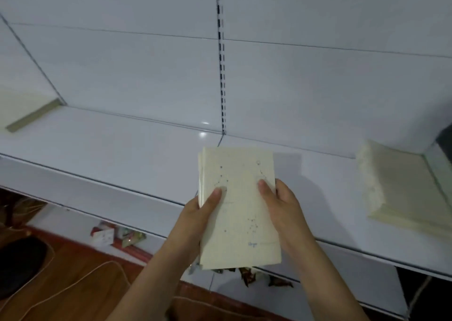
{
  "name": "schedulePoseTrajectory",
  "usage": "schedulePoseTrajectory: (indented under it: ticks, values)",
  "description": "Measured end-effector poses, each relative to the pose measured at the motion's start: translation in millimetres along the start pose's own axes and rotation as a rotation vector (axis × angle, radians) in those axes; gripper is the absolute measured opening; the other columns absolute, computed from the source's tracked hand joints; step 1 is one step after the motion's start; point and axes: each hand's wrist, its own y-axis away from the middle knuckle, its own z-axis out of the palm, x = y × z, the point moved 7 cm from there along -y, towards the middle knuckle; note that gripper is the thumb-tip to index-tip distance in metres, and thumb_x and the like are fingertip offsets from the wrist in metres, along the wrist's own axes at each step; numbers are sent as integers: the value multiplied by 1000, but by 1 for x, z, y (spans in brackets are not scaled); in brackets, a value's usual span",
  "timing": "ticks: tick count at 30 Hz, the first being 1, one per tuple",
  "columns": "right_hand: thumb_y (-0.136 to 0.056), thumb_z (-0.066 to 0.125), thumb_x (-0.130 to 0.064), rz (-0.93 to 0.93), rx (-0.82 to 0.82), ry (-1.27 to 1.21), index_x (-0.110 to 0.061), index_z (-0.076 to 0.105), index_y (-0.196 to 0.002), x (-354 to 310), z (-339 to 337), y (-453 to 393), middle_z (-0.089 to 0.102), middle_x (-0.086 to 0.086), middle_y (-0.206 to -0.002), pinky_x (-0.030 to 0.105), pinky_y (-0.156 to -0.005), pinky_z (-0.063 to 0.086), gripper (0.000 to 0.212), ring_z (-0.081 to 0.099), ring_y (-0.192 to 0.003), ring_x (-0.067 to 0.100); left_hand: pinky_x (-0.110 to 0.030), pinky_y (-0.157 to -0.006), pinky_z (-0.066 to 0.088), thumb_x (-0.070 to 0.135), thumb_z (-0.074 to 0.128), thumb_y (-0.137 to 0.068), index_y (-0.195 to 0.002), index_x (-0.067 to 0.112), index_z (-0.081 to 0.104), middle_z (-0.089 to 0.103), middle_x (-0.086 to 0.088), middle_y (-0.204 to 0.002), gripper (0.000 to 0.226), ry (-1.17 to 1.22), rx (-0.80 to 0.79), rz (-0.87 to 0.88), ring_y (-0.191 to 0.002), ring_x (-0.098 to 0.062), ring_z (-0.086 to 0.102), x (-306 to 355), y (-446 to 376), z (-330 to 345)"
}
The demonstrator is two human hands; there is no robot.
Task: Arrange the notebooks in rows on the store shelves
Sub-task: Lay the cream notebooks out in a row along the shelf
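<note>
Notebooks: you hold a small stack of notebooks (238, 208) over the front edge of the shelf (102, 147), a little to 5 o'clock from the frame centre; the covers are cream, matt and rectangular, with faint dotted drawings.
Left hand: your left hand (195, 219) grasps the stack's left edge — thumb on the top cover, fingers hidden beneath.
Right hand: your right hand (281, 205) grips the right edge in the same way.
Shelf: white, glossy metal, flat and long.
Second stack: another cream pile (401, 188) lies on the shelf at 3 o'clock, its near side rough and blurred.
Hard to read: the small blue word on the cover; the coloured packets (117, 235) below, at 7 o'clock — too blurred.
</note>
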Motion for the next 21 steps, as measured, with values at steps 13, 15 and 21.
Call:
schedulePoseTrajectory:
  ticks: [13,15,21]
  values:
    - [-103,40,-43,47,-164,-124,-35,61,-98,-26,268,-29,70,-17,-90,20,-61,54,23,68,-75,-1,-42,-78,61,41,51,-98,-118,24,60,73,-2,-104,28,-91,263,15,-86,-27,74,-3,30,-263]
    - [-102,38,-45,68,-204,-113,-37,61,-95,-31,323,-31,70,-15,-94,29,-72,56,25,68,-84,3,-35,-73,59,41,50,-98,-117,26,61,74,-1,-98,26,-93,296,30,-80,-25,73,10,34,-313]
    - [-105,39,-36,13,-315,-64,-32,63,-104,-61,473,-37,73,-9,-96,28,-64,52,24,70,-82,8,-31,-71,57,39,50,-100,-124,33,59,70,4,-101,26,-230,390,94,-78,-18,68,46,40,-458]
